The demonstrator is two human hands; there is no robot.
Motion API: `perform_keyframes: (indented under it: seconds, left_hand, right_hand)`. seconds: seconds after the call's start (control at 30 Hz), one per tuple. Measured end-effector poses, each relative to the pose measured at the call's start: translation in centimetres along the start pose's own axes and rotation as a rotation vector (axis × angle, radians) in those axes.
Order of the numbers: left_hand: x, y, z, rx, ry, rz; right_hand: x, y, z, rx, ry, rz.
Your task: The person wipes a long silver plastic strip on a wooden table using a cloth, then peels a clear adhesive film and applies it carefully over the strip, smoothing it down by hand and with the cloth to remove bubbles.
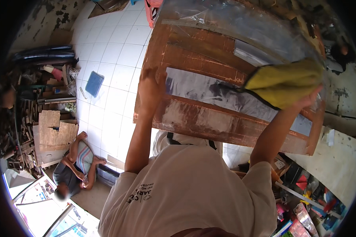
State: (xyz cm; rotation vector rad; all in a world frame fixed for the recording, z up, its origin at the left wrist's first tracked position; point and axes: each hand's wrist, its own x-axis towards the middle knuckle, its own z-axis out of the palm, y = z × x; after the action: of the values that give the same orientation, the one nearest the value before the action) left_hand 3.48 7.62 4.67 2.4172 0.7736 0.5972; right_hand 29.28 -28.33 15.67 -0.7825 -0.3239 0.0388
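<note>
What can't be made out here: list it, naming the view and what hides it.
All in the head view:
Right hand: blurred, some fingers hidden by the yellow cloth.
Grey strip: part covered by the cloth.
Brown board: far side cut off by the picture's top edge.
Seated person: too small to tell what the hands hold, if anything.

Bright floor point(116, 73), black bent edges

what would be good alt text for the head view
A person's right hand holds a yellow cloth over a glossy grey strip on a worn brown board, with the left hand near the strip's left end. Another person sits at lower left, beside piled wood scraps.
</note>
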Motion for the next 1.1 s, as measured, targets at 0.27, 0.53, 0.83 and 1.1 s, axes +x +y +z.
perform_keyframes:
  seconds: [0.27,0.53,0.83,1.1]
  left_hand:
    - [-5.6,0.8,2.9,0.301,-0.005,-0.140]
    - [-6.4,-1.3,2.8,0.065,0.115,-0.094]
    - [-6.6,-2.1,2.6,-0.072,0.053,-0.033]
    - [-7.0,-2.1,2.1,-0.070,-0.024,-0.018]
  right_hand:
    - [-10.3,-4.5,-1.8,-0.616,-0.005,-0.238]
    - [-18.3,13.5,0.8,-1.906,-0.761,-0.169]
    - [-20.6,26.1,10.9,-1.620,-0.967,-0.134]
    - [-20.8,22.9,9.9,-1.661,-0.909,-0.025]
